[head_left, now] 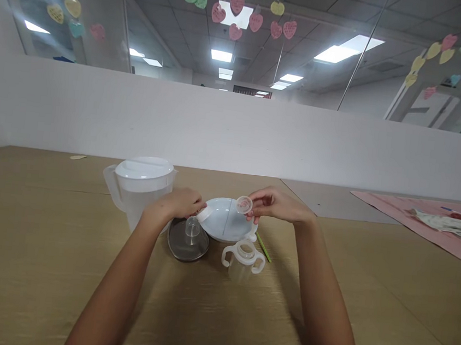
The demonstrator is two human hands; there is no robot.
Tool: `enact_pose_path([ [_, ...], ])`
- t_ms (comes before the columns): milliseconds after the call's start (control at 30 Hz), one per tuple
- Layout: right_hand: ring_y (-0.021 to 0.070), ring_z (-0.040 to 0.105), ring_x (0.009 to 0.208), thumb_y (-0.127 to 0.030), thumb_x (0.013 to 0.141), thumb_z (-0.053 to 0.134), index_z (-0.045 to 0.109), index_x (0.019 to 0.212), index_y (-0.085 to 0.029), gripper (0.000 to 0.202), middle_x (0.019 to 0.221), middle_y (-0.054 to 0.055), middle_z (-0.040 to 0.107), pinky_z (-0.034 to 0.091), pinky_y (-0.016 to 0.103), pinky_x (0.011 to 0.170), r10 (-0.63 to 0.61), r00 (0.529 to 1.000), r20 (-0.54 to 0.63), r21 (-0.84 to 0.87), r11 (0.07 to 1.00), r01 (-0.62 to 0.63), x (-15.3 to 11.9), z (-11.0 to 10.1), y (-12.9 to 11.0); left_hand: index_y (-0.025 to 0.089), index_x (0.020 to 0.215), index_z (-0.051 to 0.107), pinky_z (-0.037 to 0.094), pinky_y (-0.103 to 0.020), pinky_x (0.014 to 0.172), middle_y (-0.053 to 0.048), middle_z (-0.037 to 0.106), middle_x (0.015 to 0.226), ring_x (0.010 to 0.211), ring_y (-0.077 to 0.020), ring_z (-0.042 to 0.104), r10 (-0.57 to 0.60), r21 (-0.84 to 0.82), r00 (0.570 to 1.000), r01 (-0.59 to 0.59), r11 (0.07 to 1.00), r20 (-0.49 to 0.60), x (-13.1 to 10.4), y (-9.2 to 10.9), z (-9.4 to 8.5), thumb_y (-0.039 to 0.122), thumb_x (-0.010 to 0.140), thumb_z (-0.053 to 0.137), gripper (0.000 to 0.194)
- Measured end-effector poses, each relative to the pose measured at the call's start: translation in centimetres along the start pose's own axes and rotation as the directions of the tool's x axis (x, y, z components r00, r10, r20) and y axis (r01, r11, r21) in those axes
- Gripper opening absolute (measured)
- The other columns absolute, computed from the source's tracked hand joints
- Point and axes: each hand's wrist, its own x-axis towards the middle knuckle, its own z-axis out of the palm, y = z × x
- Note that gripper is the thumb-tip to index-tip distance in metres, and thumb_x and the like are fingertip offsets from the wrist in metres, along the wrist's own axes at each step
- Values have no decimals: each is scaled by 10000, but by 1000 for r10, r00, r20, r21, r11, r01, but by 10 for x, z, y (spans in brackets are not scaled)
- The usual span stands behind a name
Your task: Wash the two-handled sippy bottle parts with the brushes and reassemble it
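Head view: a wooden desk (42, 240) runs to a white partition (234, 134), with a pink cloth (418, 222) at its right edge. Your right hand (278, 205) pinches 1 small clear disc (244, 204) above the white bowl (225, 221). Your left hand (180, 203) grips the bowl's left rim, beside the pitcher (140, 188). Toward the near edge stand a 2-handled cup (243, 259) and a steel lid (188, 239).

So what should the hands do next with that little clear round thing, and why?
Probably lower the small clear ring, pinched in the right hand, toward the two-handled cup, which stands open just below it. The left hand rests at the white bowl.
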Motion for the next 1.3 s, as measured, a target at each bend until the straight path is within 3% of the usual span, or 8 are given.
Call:
enact_pose_path([
  [167, 145, 617, 703, -316, 659, 673, 632, 888, -144, 289, 757, 32, 662, 496, 270, 644, 71, 989, 133, 15, 997, -73, -1, 7, -3, 133, 605, 561, 310, -237, 528, -66, 641, 660, 565, -135, 525, 10, 18, 1000, -10, 1000, -22, 0, -2, 0, 356, 825, 348, 379],
  [367, 136, 580, 714, -243, 594, 686, 623, 728, -129, 186, 718, -10, 624, 445, 221, 633, 119, 969, 218, -314, 948, -45, 9, 10, 9, 138, 749, 604, 353, -229, 569, -61, 655, 776, 661, -151, 553, 45, -41, 995, -49, 998, -90, 1, -8, 0, 308, 802, 391, 277],
  [667, 182, 603, 850, -334, 525, 759, 591, 1095, -158, 620, 982, 71, 643, 478, 238, 692, 268, 942, 201, -355, 916, -185, 4, 8, 8, 148, 911, 628, 418, -253, 695, -71, 656, 914, 815, -181, 583, 108, -30, 946, -123, 992, -307, 5, -17, 1, 247, 785, 430, 255],
  [800, 187, 594, 871, -439, 586, 718, 493, 1223, -190, 720, 1115, 99, 585, 477, 279, 727, 156, 984, -89, -365, 914, -178, 12, 24, 4, 150, 925, 629, 427, -258, 722, -71, 656, 939, 853, -188, 583, 142, -15, 916, -159, 987, -375, 2, -6, -1, 239, 789, 435, 253],
  [900, 203, 551, 979, -435, 583, 719, 413, 1272, -213, 786, 1261, 109, 473, 461, 308, 773, -77, 960, -269, -380, 924, -33, 27, 42, 6, 172, 927, 636, 425, -249, 724, -50, 658, 949, 858, -180, 583, 201, -34, 890, -235, 971, -408, -3, 10, -2, 232, 798, 438, 244],
  [1067, 171, 558, 915, -215, 672, 610, 553, 1045, -186, 378, 1015, 40, 616, 419, 285, 797, -392, 880, -268, -507, 834, 218, 50, 53, 17, 196, 877, 664, 404, -244, 677, -40, 670, 899, 796, -178, 586, 258, 38, 876, -266, 963, -408, -6, 36, 0, 229, 812, 460, 217],
  [1200, 174, 552, 901, -150, 685, 508, 581, 926, -173, 253, 986, 60, 620, 405, 275, 787, -479, 798, -365, -594, 780, 197, 54, 41, 27, 194, 892, 662, 396, -264, 689, -53, 660, 946, 820, -193, 587, 252, 133, 859, -215, 967, -446, -2, 49, 7, 203, 834, 438, 231],
  [1300, 174, 557, 876, -187, 698, 505, 580, 932, -182, 246, 964, 53, 627, 405, 269, 767, -448, 787, -424, -589, 796, 136, 52, 32, 33, 210, 936, 658, 398, -266, 700, -46, 652, 975, 854, -198, 589, 255, 167, 849, -199, 966, -462, 1, 52, 12, 184, 838, 437, 243],
])
